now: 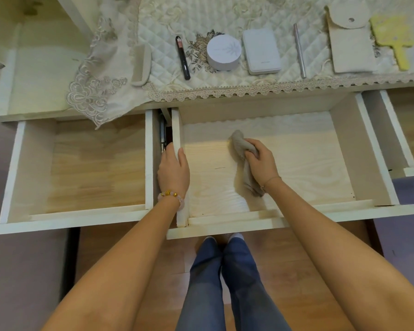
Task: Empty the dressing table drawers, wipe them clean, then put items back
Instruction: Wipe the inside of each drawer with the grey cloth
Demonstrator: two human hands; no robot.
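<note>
The middle drawer [344, 149] stands pulled out, its pale wood bottom bare. My right hand [261, 163] grips a crumpled grey cloth [240, 145] and holds it against the drawer bottom near the centre. My left hand [173, 169] grips the drawer's left side wall, thumb inside, fingers over the outer face. The left drawer [81, 168] is also pulled out and holds nothing. A third drawer [397, 130] at the right edge is partly open.
On the quilted lace tabletop cover [167, 65] lie a comb [141, 64], a black pen-like tube [182, 57], a round white jar [224, 52], a white flat case [261, 51], a metal stick [299, 50], a beige pouch [349, 48] and a yellow hand mirror [392, 37]. My legs stand below the drawer front.
</note>
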